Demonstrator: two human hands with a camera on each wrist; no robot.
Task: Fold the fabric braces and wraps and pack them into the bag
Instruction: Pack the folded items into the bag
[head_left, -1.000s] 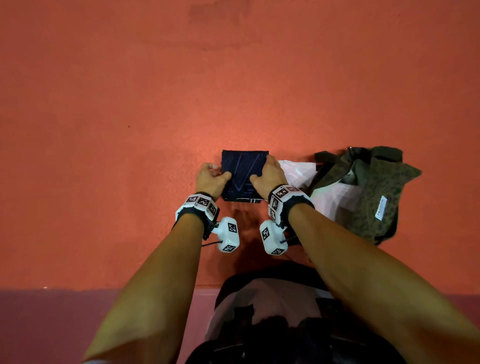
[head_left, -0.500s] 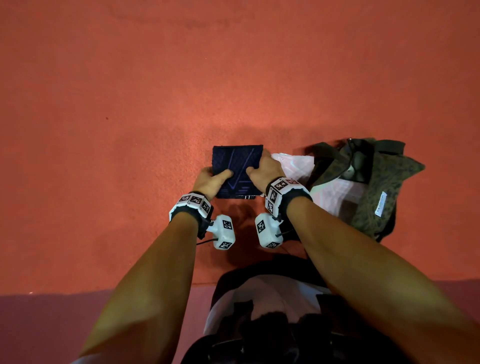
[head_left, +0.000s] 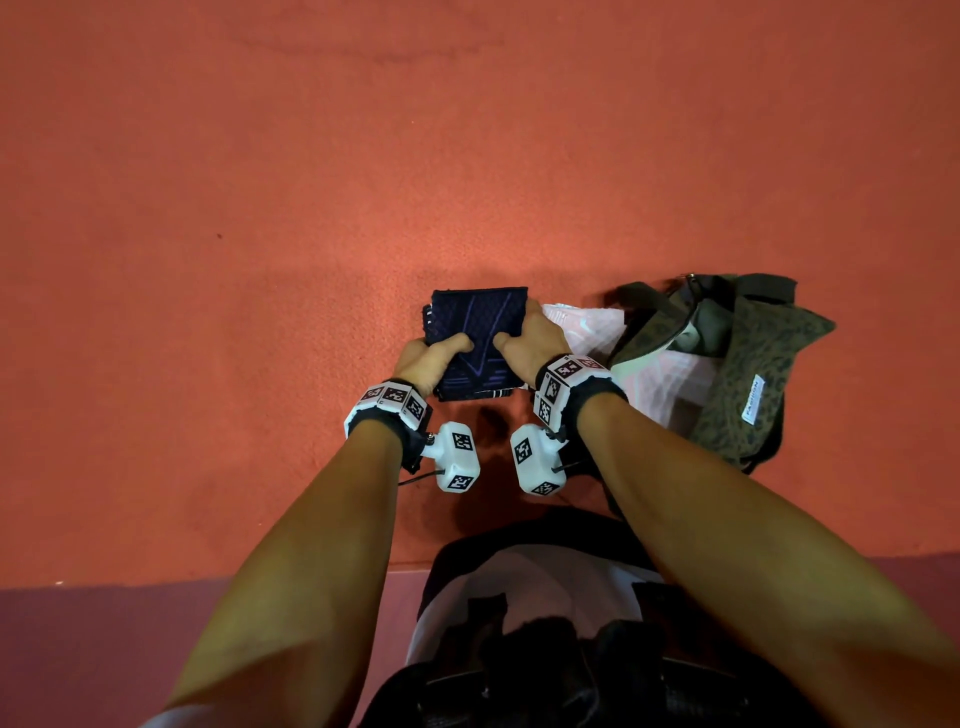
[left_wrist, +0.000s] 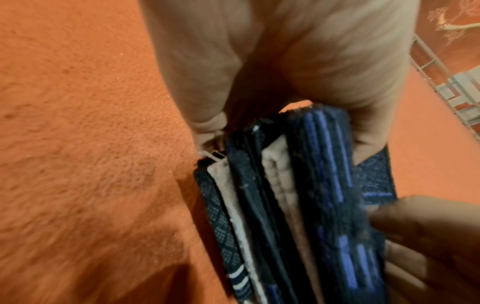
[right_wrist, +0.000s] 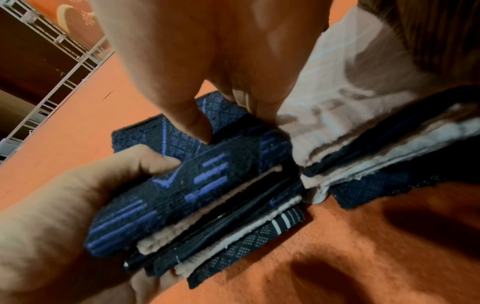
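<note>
An orange carpet (head_left: 260, 260) is filling most of the head view, a darker maroon strip (head_left: 104, 649) running along its lower left edge.

A white metal railing (right_wrist: 52, 59) is crossing the upper left of the right wrist view.

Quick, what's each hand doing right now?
Left hand: grips the folded navy brace, thumb on top.
Right hand: grips the same brace's other side.

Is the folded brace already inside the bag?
No: both hands grip the brace over the orange surface, left of the bag.
</note>
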